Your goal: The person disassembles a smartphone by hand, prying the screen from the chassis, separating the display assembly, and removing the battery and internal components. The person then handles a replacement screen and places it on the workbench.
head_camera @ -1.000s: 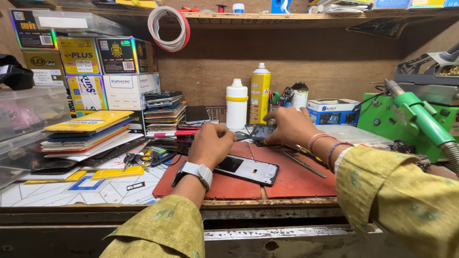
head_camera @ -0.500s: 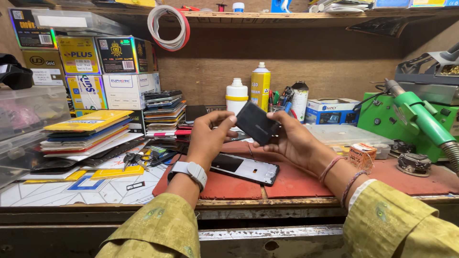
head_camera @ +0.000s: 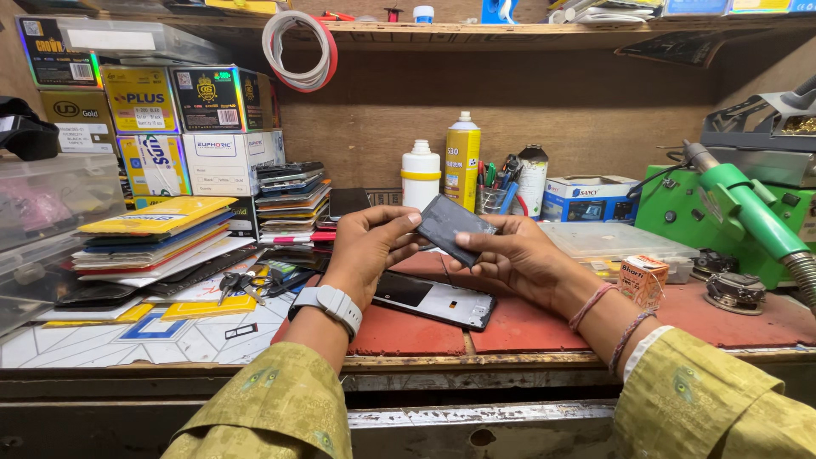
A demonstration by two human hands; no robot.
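- The dark flat panel (head_camera: pixel 450 228) is a thin, rectangular slab, dark grey to black, with a dull sheen on its upper face. It is lifted clear of the bench and tilted, its far end higher and toward the left, its near end lower and toward the right. The left hand (head_camera: pixel 367 246) pinches its upper left end with fingertips and thumb; the right hand (head_camera: pixel 514 259) supports its lower right end from beneath, thumb along the edge.
- The opened phone frame (head_camera: pixel 438 300) lies flat on the red mat (head_camera: pixel 544 327), directly below the lifted panel. It is a long, black-edged rectangle, dark at its left part and pale grey across the rest, set slightly askew.
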